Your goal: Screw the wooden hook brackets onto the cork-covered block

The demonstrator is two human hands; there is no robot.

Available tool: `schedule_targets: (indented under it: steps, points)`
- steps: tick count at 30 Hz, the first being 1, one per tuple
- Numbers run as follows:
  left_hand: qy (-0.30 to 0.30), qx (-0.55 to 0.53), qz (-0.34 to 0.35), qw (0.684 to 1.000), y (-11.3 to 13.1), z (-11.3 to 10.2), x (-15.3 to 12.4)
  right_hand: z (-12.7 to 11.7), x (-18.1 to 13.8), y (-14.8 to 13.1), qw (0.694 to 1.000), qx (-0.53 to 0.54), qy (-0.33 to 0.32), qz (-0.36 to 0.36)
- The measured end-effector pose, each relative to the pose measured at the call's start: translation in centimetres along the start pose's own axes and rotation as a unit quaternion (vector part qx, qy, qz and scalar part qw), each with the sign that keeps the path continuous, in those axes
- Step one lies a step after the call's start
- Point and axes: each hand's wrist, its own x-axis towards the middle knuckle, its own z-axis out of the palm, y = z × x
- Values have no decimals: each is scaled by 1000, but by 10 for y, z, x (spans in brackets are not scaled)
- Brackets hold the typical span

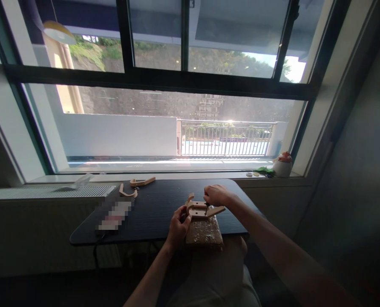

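A light wooden piece [199, 204] with curved ends and dark holes lies on a brown slab wrapped in shiny clear film [204, 234], at the table's near edge. My left hand [179, 226] grips the wooden piece by its left end, thumb on top. Above its right part, my right hand [216, 195] is closed like a fist. A thin dark shaft [206, 208] runs down from it to the wood; the rest of this tool is hidden in the fingers. Two more curved wooden pieces [142, 182] [128, 192] lie at the back left of the table.
The dark table [164, 213] stands against the window sill. A blurred-out item [115, 216] lies on its left side. A white pot with an orange top [283, 164] and green leaves [264, 171] sit on the sill. Clear plastic [83, 181] rests on the radiator [62, 192].
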Motion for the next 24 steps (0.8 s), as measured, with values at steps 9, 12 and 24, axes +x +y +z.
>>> schedule_targets:
  steps: [9,12,24]
  points:
    - [-17,-10,6,1000,-11,0,3,-12,-6,10,998,36,-42,-31]
    - [-13,-3,5,1000,-8,-1,2,-9,-5,10,998,29,-16,-44]
    - [-13,8,4,1000,-5,0,1,5,-1,17,999,30,-1,27]
